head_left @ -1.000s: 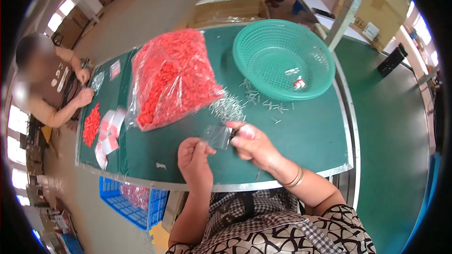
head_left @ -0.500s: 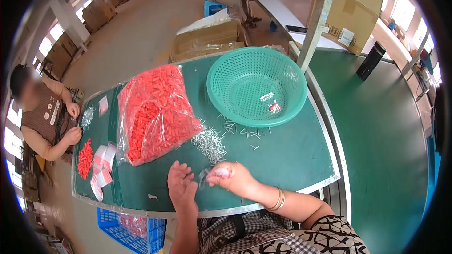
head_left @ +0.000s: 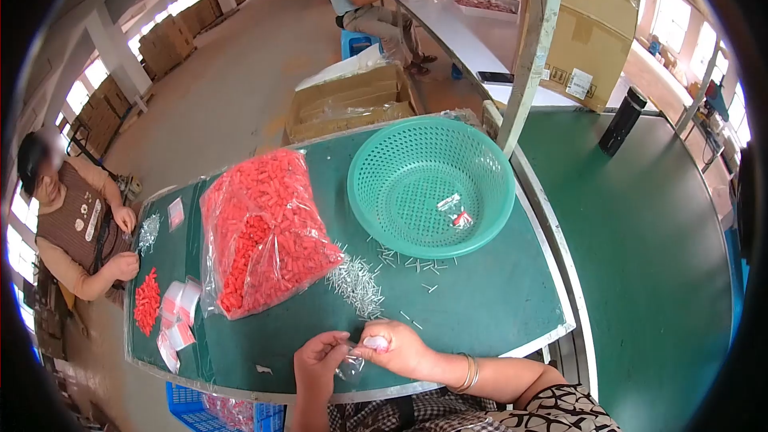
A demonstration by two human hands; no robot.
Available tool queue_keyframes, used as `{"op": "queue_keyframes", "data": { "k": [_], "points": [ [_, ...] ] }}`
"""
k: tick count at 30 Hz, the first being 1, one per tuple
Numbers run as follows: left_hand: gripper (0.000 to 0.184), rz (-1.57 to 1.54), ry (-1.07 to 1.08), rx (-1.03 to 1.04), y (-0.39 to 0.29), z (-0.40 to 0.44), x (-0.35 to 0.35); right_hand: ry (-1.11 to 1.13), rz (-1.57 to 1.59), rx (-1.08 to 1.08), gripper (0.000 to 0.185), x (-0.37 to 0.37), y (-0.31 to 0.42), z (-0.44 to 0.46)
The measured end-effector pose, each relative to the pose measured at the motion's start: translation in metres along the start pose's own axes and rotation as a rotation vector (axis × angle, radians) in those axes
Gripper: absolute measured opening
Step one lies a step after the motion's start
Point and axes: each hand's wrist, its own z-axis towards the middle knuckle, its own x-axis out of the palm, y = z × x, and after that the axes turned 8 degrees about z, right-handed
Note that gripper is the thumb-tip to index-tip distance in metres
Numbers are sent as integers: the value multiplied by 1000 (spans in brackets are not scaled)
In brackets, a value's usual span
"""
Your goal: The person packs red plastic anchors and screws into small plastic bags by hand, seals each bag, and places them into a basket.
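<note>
Across the middle of the view, a green tabletop [head_left: 480, 312] is edged with pale trim and loaded as listed. Left of centre, one large plastic bag [head_left: 268, 232], clear, is filled with short red pieces. To its right, towards the far edge, one round green basket [head_left: 400, 164] is placed, its wall perforated. At the near edge, two hands are held close together: the right hand [head_left: 404, 350], its grip closed around a white-and-pink bundle [head_left: 376, 343] partly hidden by the fingers; the left hand [head_left: 317, 360], its grip pinched together on a small clear bag [head_left: 350, 368], which is held between the hands, just over the near edge. Beyond them, one heap of metal pins [head_left: 356, 288] is spread beside the large bag's near right corner. At far left, one heap of loose red pieces [head_left: 147, 302] is set beside printed packets [head_left: 178, 324]. Inside the basket, one small packet [head_left: 460, 219], red and white, is contained.
</note>
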Motion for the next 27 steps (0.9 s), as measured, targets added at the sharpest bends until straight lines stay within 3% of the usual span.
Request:
{"op": "queue_keyframes", "data": {
  "k": [6,12,14,16,22,27],
  "points": [
    [35,5,64,107,-6,10,5,-11,-2,191,28,-4,-3,4],
    [41,140,154,185,-11,27,-3,-45,149,67,20,-7,-20,7],
    [44,246,202,203,-13,29,-6,-50,134,128,17,-9,-18,7],
    [49,336,239,255,-12,36,-8,-21,389,470,16,-11,-10,7],
    [51,190,308,201,-8,36,-15,114,450,572,14,-16,-4,13],
    [42,281,235,233,-9,30,-14,54,285,395,13,-11,-9,8]
  ]
}}
